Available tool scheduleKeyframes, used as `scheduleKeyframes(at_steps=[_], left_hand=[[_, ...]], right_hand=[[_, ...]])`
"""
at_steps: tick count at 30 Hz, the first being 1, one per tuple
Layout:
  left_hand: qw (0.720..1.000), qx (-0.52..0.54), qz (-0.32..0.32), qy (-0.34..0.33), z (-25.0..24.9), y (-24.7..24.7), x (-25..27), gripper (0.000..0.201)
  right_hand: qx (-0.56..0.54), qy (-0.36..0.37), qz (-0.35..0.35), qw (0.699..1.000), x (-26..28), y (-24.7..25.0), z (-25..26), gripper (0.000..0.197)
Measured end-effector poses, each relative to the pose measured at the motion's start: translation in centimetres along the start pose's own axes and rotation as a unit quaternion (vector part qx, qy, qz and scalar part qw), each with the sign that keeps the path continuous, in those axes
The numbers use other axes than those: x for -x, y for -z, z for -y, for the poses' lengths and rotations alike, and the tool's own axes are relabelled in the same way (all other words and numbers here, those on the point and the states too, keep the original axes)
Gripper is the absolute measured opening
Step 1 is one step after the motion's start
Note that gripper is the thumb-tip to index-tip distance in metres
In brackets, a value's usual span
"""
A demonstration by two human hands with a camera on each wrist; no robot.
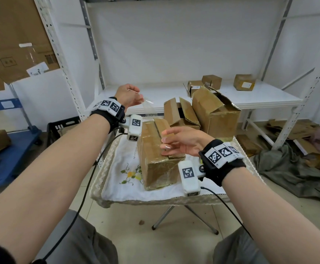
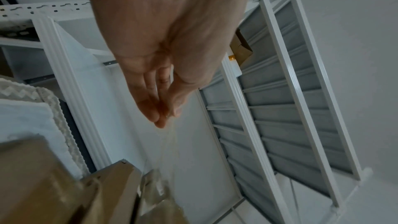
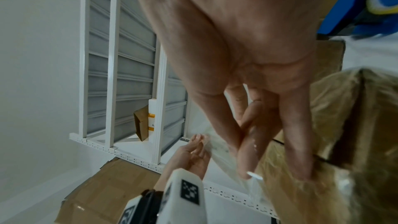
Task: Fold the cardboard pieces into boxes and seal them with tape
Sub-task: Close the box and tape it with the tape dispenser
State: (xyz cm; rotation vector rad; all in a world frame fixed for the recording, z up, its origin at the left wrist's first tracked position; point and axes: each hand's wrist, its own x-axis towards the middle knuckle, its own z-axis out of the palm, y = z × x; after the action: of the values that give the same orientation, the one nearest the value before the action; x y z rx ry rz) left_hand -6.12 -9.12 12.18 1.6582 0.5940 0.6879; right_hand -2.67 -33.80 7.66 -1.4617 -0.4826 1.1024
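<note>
Trousered knees sit at the bottom of the head view, both forearms reaching forward over a small desk (image 1: 105, 195) laid with a white embroidered cloth (image 1: 122, 168). On the cloth stands a box (image 1: 155, 157), its top flaps closed with a seam between them and its sides glossy with old tape. The right hand (image 1: 182, 142) rests on the near end of the box top, fingers (image 1: 167, 146) loosely extended and touching the flap by the seam; from the right wrist view the fingertips (image 3: 299, 168) press on the cardboard where the clear film meets it. A strip of clear tape (image 1: 149, 105) runs up from the far edge of the box to the left hand (image 1: 129, 97), which is raised above and beyond the box and pinches the tape end between thumb and fingertips; the left wrist view shows that pinch (image 2: 165, 115) with the strip trailing down toward the box (image 2: 43, 185). Behind this box, two open boxes (image 1: 180, 115) (image 1: 214, 115) stand on the far part of the desk. Beyond them a white shelf (image 1: 269, 98) carries three small boxes (image 1: 244, 82). Flat cardboard (image 1: 16, 44) leans at far left, and scraps lie on the floor at right
</note>
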Motion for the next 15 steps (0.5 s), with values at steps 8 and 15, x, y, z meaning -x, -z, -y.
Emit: scheduleKeyframes(at_steps=[8,15], left_hand=[[0.989,0.041,0.119,0.081,0.8,-2.4,1.6,0.023],[0.977,-0.011,0.192,0.087,1.4,-2.6,2.5,0.054]], right_hand=[[0.013,0.024,0.027,0.999,1.1,1.0,0.8,0.054],[0.045,0.023,0.045,0.998,1.9,1.1,0.0,0.056]])
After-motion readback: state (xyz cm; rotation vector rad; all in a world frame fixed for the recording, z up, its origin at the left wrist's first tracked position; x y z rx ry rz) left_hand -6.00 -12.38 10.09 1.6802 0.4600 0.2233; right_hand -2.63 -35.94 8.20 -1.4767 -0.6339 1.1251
